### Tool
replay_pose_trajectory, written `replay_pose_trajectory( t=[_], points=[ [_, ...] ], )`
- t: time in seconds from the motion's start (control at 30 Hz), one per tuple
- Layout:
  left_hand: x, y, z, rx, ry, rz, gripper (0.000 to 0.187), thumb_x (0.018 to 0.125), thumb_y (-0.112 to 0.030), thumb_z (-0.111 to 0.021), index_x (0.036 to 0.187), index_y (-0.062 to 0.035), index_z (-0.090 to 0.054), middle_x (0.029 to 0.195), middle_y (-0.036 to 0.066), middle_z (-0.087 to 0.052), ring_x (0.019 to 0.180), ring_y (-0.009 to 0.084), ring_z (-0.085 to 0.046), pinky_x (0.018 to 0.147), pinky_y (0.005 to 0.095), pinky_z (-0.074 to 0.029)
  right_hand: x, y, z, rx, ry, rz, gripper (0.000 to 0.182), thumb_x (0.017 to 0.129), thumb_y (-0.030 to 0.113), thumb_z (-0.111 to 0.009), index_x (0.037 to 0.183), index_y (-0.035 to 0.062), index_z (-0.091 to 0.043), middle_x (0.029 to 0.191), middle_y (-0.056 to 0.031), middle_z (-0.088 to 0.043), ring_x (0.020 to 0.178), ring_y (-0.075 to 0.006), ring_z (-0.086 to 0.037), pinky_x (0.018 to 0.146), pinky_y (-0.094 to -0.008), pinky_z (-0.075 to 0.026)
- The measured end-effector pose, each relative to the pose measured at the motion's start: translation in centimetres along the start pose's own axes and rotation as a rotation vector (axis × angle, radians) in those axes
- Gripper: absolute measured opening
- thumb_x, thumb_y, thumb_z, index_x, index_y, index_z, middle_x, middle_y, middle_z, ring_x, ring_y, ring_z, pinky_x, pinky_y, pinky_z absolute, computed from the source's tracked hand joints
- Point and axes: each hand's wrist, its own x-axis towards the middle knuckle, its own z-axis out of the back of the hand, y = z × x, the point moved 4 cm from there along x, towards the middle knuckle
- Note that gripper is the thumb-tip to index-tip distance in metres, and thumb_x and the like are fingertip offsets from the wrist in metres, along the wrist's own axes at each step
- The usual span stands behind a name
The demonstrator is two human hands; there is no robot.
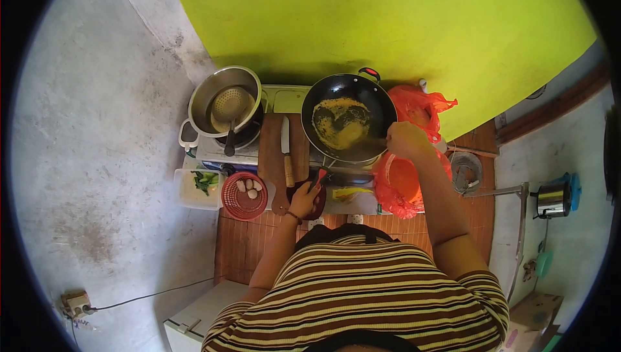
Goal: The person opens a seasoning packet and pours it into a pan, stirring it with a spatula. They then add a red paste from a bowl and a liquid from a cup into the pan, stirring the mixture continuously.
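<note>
1. A low bench (259,239) with a slatted wooden top stands against a bright yellow-green wall (388,22); bare grey concrete floor (97,158) spreads to the left.
2. A black wok (349,119) sits on the stove, yellow egg spread inside.
3. The right hand (404,138) is closed around a thin utensil at the wok's right rim.
4. The left hand (304,198) grips the red-tipped wok handle (320,177).
5. Left of the wok lie a wooden cutting board (272,158) with a knife (286,151), a steel pot (223,103) holding a strainer, and a red basket (244,197).
6. Orange plastic bags (414,109) crowd the right side.
</note>
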Motion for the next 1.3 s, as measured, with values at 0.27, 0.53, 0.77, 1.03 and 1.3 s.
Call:
replay_pose_trajectory(
  t=[0.27,0.53,0.77,1.03,1.3],
  points=[
    [0.1,0.0,0.0,-0.015,0.000,0.015,0.017,0.095,-0.026,-0.051,0.097,-0.0088,-0.054,0.061,-0.001,-0.050,0.039,0.0081,-0.042,0.035,0.0227,-0.032,1.2,-1.2,-2.4,0.136,-0.057,0.190,0.020,0.073,0.013,-0.059,0.089,0.0060,-0.069,0.093,-0.0181,-0.067,0.088,-0.0363,-0.065,0.076,-0.0455,-0.052],
    [-0.5,-0.7,-0.2,-0.029,-0.001,0.012,0.014,0.093,-0.023,-0.054,0.097,-0.0100,-0.056,0.060,-0.002,-0.050,0.042,0.0064,-0.042,0.036,0.0217,-0.032,4.6,-2.2,-1.2,-0.039,-0.156,-0.021,0.021,0.071,0.015,-0.062,0.090,0.0076,-0.069,0.092,-0.0181,-0.067,0.086,-0.0351,-0.065,0.074,-0.0437,-0.053],
    [0.1,0.0,0.1,-0.044,0.006,-0.002,0.013,0.093,-0.023,-0.054,0.095,-0.0100,-0.056,0.060,-0.001,-0.050,0.040,0.0072,-0.042,0.036,0.0223,-0.032,5.1,-2.0,1.1,-0.010,0.208,0.147,0.025,0.070,0.014,-0.060,0.091,0.0072,-0.070,0.093,-0.0198,-0.067,0.088,-0.0341,-0.065,0.076,-0.0423,-0.053],
    [-0.1,-0.2,0.1,0.021,-0.019,-0.013,0.017,0.093,-0.024,-0.054,0.099,-0.0085,-0.057,0.059,0.000,-0.052,0.040,0.0089,-0.046,0.036,0.0237,-0.034,4.2,-1.9,-3.6,0.157,-0.012,0.212,0.023,0.071,0.015,-0.059,0.091,0.0119,-0.071,0.094,-0.0164,-0.067,0.089,-0.0328,-0.065,0.078,-0.0420,-0.052],
    [-2.1,-4.1,-1.5,0.919,-0.522,-0.446,0.038,0.082,-0.025,-0.064,0.113,-0.0046,-0.057,0.097,0.016,-0.059,0.096,0.0355,-0.057,0.082,0.0439,-0.046,-1.9,-2.6,-8.3,0.282,-0.113,-0.083,0.035,0.073,0.011,-0.057,0.107,0.0044,-0.063,0.088,-0.0252,-0.063,0.086,-0.0381,-0.063,0.075,-0.0458,-0.051]
  ],
)
